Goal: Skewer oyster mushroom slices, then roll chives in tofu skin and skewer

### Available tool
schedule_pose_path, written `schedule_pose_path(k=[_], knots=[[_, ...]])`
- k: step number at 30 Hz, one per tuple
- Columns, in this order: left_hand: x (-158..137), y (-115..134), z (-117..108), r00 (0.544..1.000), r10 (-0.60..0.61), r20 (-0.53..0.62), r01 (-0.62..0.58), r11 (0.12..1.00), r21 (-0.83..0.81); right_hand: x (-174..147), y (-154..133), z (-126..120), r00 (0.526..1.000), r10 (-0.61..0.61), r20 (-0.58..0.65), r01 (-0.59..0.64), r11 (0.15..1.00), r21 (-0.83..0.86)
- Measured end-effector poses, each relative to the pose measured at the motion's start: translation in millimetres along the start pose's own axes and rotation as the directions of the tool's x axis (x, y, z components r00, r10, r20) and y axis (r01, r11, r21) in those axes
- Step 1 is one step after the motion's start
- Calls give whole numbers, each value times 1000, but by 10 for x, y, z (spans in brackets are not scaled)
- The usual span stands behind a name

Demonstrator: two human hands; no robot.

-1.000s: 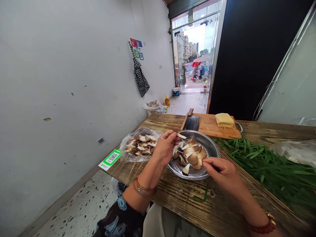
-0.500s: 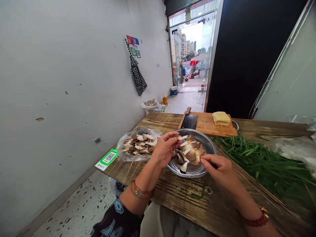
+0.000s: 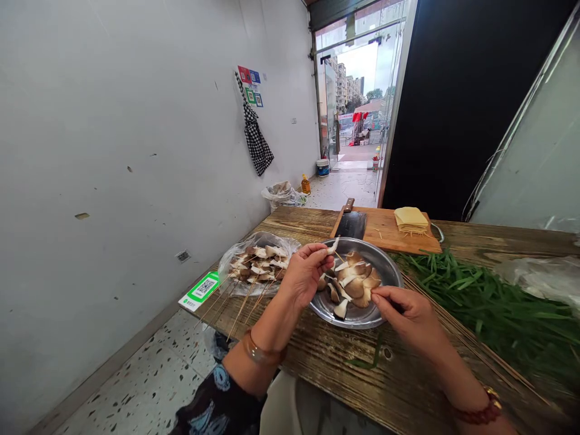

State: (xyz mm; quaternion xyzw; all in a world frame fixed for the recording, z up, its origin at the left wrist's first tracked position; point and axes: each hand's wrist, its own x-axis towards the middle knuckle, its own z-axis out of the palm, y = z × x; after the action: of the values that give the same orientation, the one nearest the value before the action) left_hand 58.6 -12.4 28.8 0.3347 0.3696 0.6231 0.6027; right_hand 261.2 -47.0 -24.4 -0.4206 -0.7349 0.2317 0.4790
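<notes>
My left hand [image 3: 312, 269] is closed in a pinch on a small, pale oyster mushroom piece [image 3: 334, 246] above the bowl's left side. A bit of thin stick [image 3: 339, 257] shows just beside these fingertips. My right hand [image 3: 410, 311] pinches at the lower right edge of a cluster of overlapping brown oyster mushrooms [image 3: 357, 281]; whether the stick runs through the cluster is hidden. Below both hands is a round metal bowl [image 3: 389, 272] with loose mushroom pieces in it. Left of it, skewered mushrooms [image 3: 258, 264] lie on a clear plastic bag [image 3: 222, 269].
A cleaver [image 3: 351, 225] and stacked yellowish sheets [image 3: 411, 219] lie on the cutting board [image 3: 380, 232] behind the bowl. Cut green leaves [image 3: 498, 296] and thin sticks [image 3: 475, 347] cover the right side. A QR-code card [image 3: 199, 291] sits at the table's left edge.
The pale mushroom piece in my left fingers has tilted from near level to pointing upward. My right hand keeps its pinch at the cluster's edge. The whole view has shifted slightly.
</notes>
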Motion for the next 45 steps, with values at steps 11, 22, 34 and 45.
schedule_pose_path(k=[11,22,34,45], knots=[[-5,27,12,999,-11,-32,9,999,-49,-1,-7,8,1000,-5,-21,5,1000,10],[-25,58,2,999,24,42,-30,990,136,10,8,8,1000,14,-8,-14,1000,6],[-54,78,24,984,152,88,-175,896,409,3,23,5,1000,8,5,-8,1000,-1],[-56,39,21,986,45,163,-106,914,392,-4,30,-1,998,60,21,-60,998,28]])
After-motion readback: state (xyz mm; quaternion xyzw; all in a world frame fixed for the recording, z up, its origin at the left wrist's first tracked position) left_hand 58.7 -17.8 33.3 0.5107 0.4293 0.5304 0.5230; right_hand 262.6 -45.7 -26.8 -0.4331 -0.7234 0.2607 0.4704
